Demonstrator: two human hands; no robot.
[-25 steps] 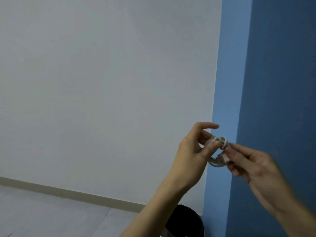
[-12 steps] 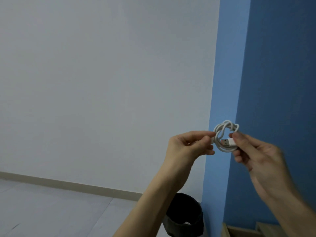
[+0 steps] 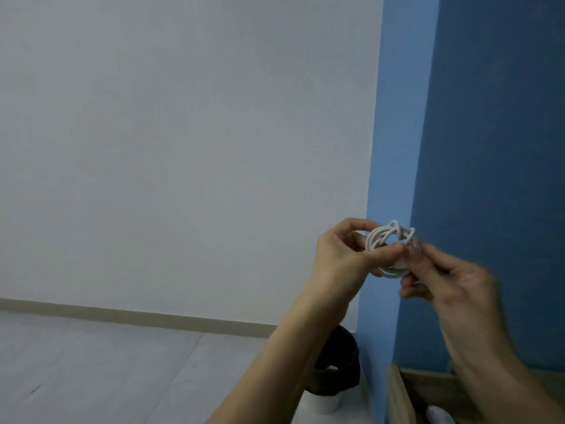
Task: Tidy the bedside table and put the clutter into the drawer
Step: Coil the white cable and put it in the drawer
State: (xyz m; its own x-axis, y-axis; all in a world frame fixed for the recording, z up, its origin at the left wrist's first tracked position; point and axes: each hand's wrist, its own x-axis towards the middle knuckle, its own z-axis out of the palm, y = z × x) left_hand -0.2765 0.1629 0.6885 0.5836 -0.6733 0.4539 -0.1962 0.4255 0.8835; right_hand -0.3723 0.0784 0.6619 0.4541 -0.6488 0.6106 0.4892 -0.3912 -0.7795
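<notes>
At four o'clock, the left hand [image 3: 342, 258] pinches the coiled white cable [image 3: 379, 232] while the blurred right hand [image 3: 452, 280] grips its end, seemingly tucking it so the bundle holds together for the wooden drawer [image 3: 397, 393] at five o'clock.

Two bare hands are showing in the lower right of the frame: one left hand [image 3: 339, 264] and one right hand [image 3: 452, 283], the right one blurring. One white cable [image 3: 385, 240], wound into a single small coil, is being pinched by both. One dark bin [image 3: 333, 371] is standing at the bottom centre, partly hidden behind the left forearm. One wooden drawer [image 3: 400, 393] is lying open in the bottom right corner, holding one pale object [image 3: 440, 416] too blurred to identify. Two walls are meeting: one white wall [image 3: 183, 148], one blue wall [image 3: 489, 117].
</notes>
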